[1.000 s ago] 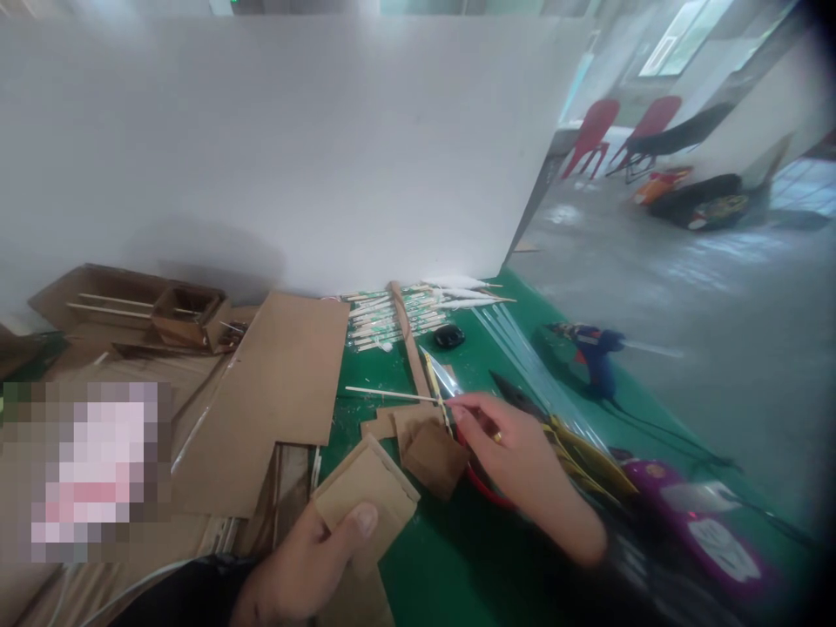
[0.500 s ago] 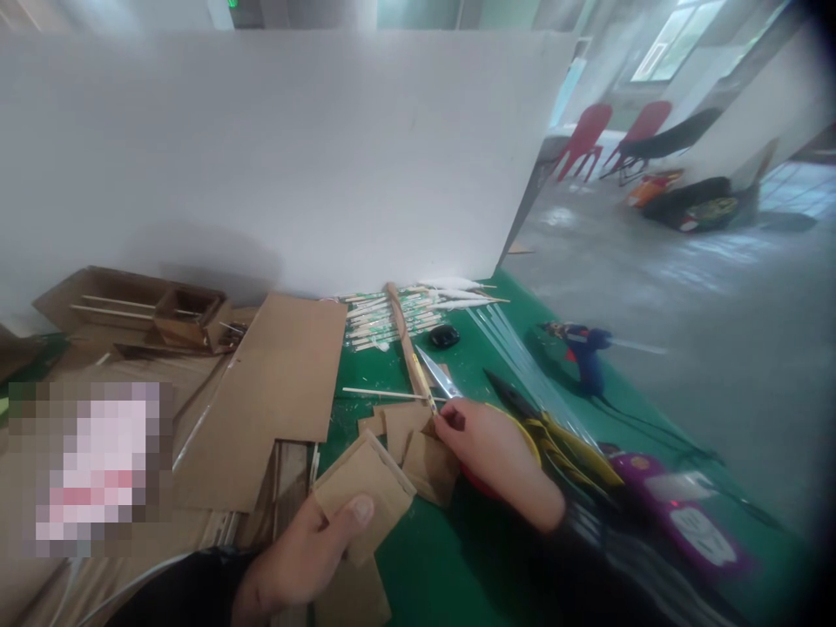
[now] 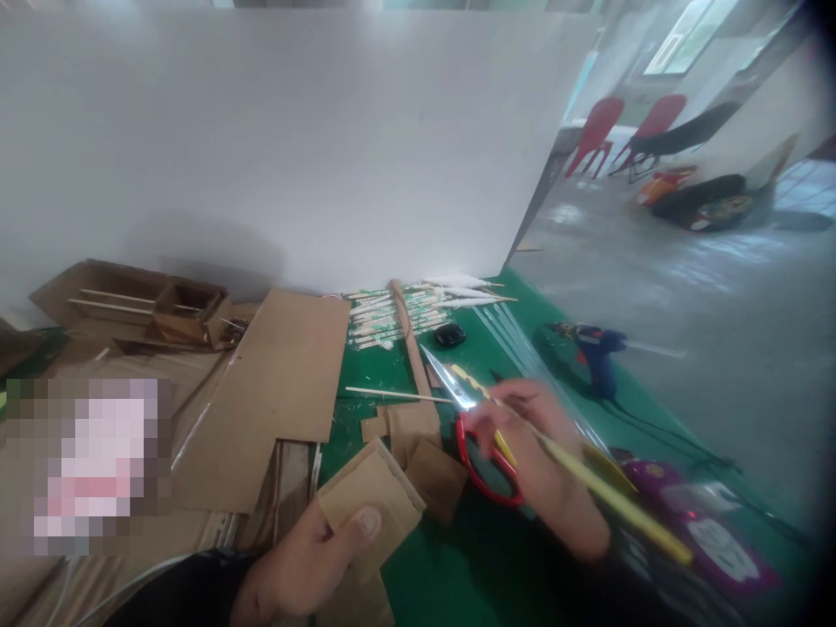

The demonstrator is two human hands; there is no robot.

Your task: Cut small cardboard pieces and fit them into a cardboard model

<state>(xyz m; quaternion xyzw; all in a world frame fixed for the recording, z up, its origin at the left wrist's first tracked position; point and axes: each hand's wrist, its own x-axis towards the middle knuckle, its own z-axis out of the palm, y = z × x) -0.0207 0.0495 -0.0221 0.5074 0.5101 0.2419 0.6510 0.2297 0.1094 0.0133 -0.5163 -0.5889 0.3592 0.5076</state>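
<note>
My left hand [image 3: 304, 557] is closed on a small rectangular cardboard piece [image 3: 372, 492], thumb on top. Blurred by motion, my right hand [image 3: 542, 461] grips a long thin yellow strip [image 3: 627, 505], whose patterned far end points away from me. Whether it is a measuring tape or something stiffer I cannot tell. Right beneath the fingers lie scissors with red handles [image 3: 480, 479], their blades pointing away. Loose cardboard pieces [image 3: 436, 479] lie between the hands, near a thin pale stick [image 3: 392, 394] and a long brown cardboard strip [image 3: 411, 348].
A large cardboard sheet [image 3: 287, 374] lies left of centre, with an open cardboard box [image 3: 124, 296] behind it. Wrapped sticks [image 3: 398, 318] and a black mouse-like object [image 3: 450, 334] sit farther back. At right are clear glue sticks [image 3: 515, 340], a blue glue gun [image 3: 597, 348] and a purple device [image 3: 705, 531].
My right hand has lifted the yellow strip and moved right with it, uncovering the red scissor handles. My left hand still holds the cardboard piece, almost unmoved.
</note>
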